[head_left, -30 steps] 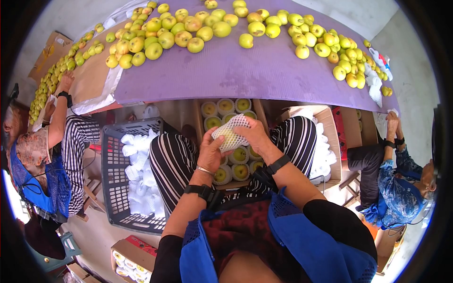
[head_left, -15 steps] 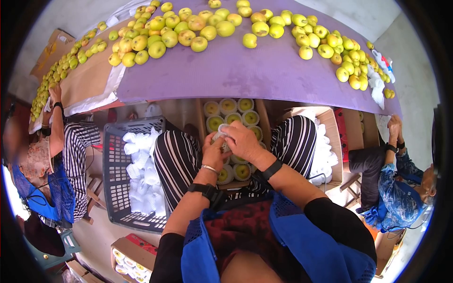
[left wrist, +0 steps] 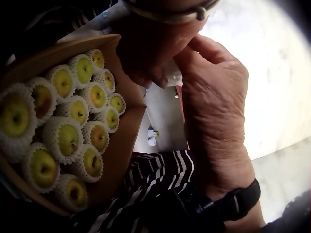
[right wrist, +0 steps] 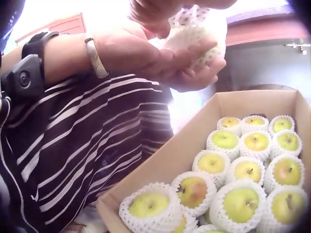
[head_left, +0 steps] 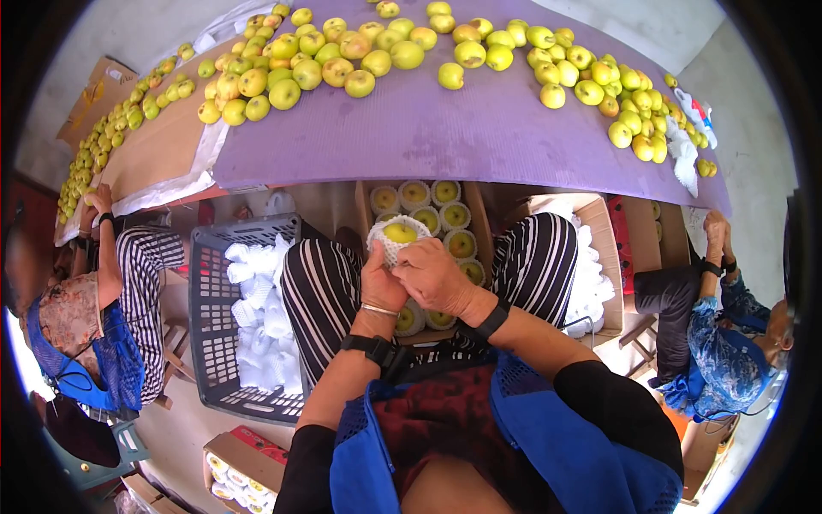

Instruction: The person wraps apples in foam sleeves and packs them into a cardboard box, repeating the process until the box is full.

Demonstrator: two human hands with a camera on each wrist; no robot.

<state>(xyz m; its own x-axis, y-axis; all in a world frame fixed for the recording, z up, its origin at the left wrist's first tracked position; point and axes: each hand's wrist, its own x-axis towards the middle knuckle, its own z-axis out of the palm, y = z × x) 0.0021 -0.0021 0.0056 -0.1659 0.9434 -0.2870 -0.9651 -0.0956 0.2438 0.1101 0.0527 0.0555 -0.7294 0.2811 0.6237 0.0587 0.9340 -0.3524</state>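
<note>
A yellow-green apple [head_left: 400, 232] in a white foam net [head_left: 387, 250] is held above the packed box, its stem end showing through the net's opening. My left hand [head_left: 383, 283] cups it from below and the left; in the right wrist view the curled fingers [right wrist: 197, 63] wrap the net. Close against its lower right side, my right hand [head_left: 435, 276] pinches the net's edge with bent fingers. White net [left wrist: 172, 73] shows between both hands in the left wrist view. Below stands a cardboard box [right wrist: 194, 141] with rows of netted apples [right wrist: 248, 171].
Loose apples [head_left: 308, 73] lie along the far side of the purple-covered table [head_left: 385, 141]. A dark crate [head_left: 205, 343] of foam nets stands left, a carton [head_left: 604, 257] of white nets right. One person [head_left: 81, 334] sits at the left, another [head_left: 728, 334] at the right.
The netted apple has turned from lying sideways to stem end up. My right hand moved from its top right, over the net's end, to its lower right side.
</note>
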